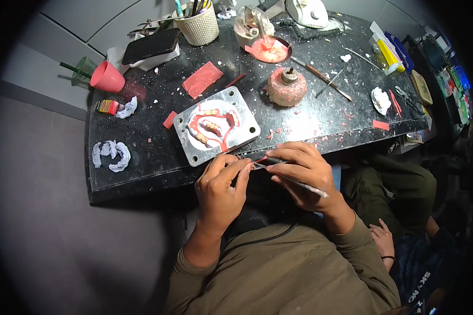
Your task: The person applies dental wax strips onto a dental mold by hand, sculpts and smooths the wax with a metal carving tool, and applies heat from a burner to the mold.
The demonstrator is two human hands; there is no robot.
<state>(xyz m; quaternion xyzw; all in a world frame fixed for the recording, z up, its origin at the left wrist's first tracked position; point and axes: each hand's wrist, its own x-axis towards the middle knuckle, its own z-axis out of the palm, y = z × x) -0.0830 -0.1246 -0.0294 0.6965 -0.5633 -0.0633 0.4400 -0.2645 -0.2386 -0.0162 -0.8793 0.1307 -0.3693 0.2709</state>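
Note:
In front of the desk's near edge my two hands meet. My right hand [305, 176] is closed around a thin metal tool [305, 187], whose tip points toward the left fingertips, and its index finger and thumb also touch a thin red strip [259, 159]. My left hand [220, 188] is pinched at the fingertips on something too small to make out. Just beyond them lies a metal flask plate [240, 107] with a white round inset, carrying teeth set in red wax [212, 126].
A wax-spattered burner [287, 90] stands beyond my right hand. Behind it are a pan of pink wax [270, 51] and a brush holder [201, 27]. Plaster pieces [120, 157] lie at left, metal tools [326, 79] at right. A person's hand [382, 242] rests at lower right.

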